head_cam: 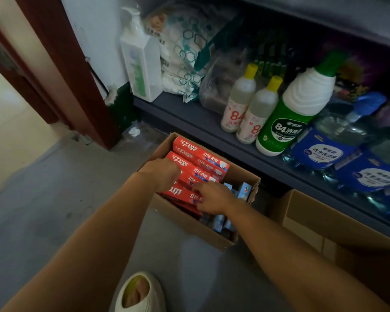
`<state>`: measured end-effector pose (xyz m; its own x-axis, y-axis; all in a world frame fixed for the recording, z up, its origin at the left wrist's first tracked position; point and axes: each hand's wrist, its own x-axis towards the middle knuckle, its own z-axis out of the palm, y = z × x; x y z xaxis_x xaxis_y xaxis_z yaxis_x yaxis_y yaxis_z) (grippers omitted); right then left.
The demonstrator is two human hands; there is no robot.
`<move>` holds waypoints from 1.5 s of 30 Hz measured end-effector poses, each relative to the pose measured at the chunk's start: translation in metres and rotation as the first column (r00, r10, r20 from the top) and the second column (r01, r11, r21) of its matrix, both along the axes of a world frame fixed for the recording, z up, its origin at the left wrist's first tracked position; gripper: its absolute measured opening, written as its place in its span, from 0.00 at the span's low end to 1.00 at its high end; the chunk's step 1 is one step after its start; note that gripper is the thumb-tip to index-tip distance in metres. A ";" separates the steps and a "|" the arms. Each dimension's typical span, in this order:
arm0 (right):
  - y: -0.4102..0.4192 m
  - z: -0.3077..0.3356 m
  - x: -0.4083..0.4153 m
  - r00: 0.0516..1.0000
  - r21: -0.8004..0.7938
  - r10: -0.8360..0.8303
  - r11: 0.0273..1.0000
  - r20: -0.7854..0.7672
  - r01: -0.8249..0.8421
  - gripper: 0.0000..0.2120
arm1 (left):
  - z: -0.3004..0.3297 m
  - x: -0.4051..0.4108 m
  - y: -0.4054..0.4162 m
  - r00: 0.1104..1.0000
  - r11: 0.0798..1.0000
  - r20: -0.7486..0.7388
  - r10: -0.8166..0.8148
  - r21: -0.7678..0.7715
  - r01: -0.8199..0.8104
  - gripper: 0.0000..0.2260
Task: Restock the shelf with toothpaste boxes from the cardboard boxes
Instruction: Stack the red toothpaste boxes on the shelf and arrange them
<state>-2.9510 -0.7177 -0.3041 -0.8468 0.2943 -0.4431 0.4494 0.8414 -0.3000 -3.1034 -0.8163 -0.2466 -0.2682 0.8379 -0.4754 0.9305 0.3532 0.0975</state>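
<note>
- Left hand sits on the near end of the red toothpaste boxes, fingers curled down over their edge; I read that as a grip on the stack, though the fingertips are hidden.
- Those red boxes lie flat, packed side by side in the open cardboard box on the floor, just in front of the shelf. Likely parked there so the carry is short.
- Right hand is just beside the left, fingers bent and pinching the far side of a red box. Two hands on one bundle suggests I'm lifting several at once.
- Pale blue cartons stand upright in the right part of the same box, untouched.
- A second cardboard box sits further right, under the shelf lip.
- Shelf holds a pump bottle, yellow-capped bottles, a green-capped jug and blue refill pouches. Bare shelf shows near the left front; I judge that the likeliest landing spot.
</note>
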 end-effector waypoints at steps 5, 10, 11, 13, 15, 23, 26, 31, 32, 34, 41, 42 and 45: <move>0.000 -0.001 0.003 0.999 0.008 -0.005 1.000 0.041 0.005 0.29 | 0.001 -0.002 -0.002 1.000 0.999 -0.003 -0.012 0.030 0.012 0.10; -0.004 -0.009 0.007 0.999 0.044 0.013 0.999 0.044 -0.015 0.30 | 0.002 0.001 -0.003 1.000 0.999 0.000 -0.026 0.023 0.026 0.11; -0.004 -0.010 0.007 0.999 0.051 0.011 0.999 0.036 -0.013 0.29 | 0.002 0.001 -0.003 1.000 0.999 0.002 -0.026 0.019 0.026 0.11; -0.003 -0.007 0.008 1.000 0.041 -0.007 0.999 0.010 0.006 0.27 | 0.003 -0.001 -0.003 1.000 1.000 0.013 -0.019 0.021 0.019 0.10; 0.000 0.000 0.011 0.999 0.041 -0.034 0.999 -0.013 0.034 0.25 | 0.006 -0.003 -0.003 1.000 0.999 0.025 -0.013 0.041 0.012 0.08; 0.036 0.041 0.041 0.979 0.186 -0.170 0.964 -0.112 0.188 0.25 | 0.010 0.015 0.007 0.998 0.999 0.060 0.017 0.032 -0.019 0.11; 0.052 0.054 0.052 0.965 0.236 -0.231 0.938 -0.124 0.255 0.22 | 0.005 0.024 0.020 0.999 1.000 0.049 0.021 0.008 -0.022 0.12; 0.079 0.067 0.065 0.944 0.277 -0.296 0.904 -0.142 0.326 0.18 | 0.005 0.035 0.058 1.000 1.000 -0.004 0.011 0.023 -0.011 0.17; 0.084 0.069 0.067 0.942 0.285 -0.303 0.899 -0.144 0.333 0.19 | 0.005 0.036 0.067 1.000 0.999 -0.013 -0.004 0.035 0.005 0.20; 0.094 0.070 0.069 0.940 0.297 -0.306 0.893 -0.152 0.339 0.20 | 0.006 0.035 0.083 0.999 0.997 -0.031 -0.036 0.070 0.039 0.25; 0.118 0.065 0.070 0.937 0.298 -0.299 0.891 -0.181 0.342 0.21 | -0.013 0.021 0.109 0.992 0.998 -0.123 -0.036 0.042 0.041 0.26; 0.120 0.063 0.069 0.939 0.295 -0.295 0.894 -0.177 0.337 0.22 | -0.016 0.019 0.110 0.991 0.998 -0.127 -0.034 0.054 0.041 0.26; 0.124 0.060 0.068 0.940 0.290 -0.293 0.897 -0.174 0.333 0.22 | -0.023 0.014 0.114 0.987 0.994 -0.149 -0.059 0.086 0.073 0.27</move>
<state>-2.8834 -0.5939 -0.2436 -0.7297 0.6586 -0.1838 0.6815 0.7226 -0.1163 -3.0892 -0.7026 -0.2699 -0.2718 0.8941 -0.3559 0.9581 0.2863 -0.0122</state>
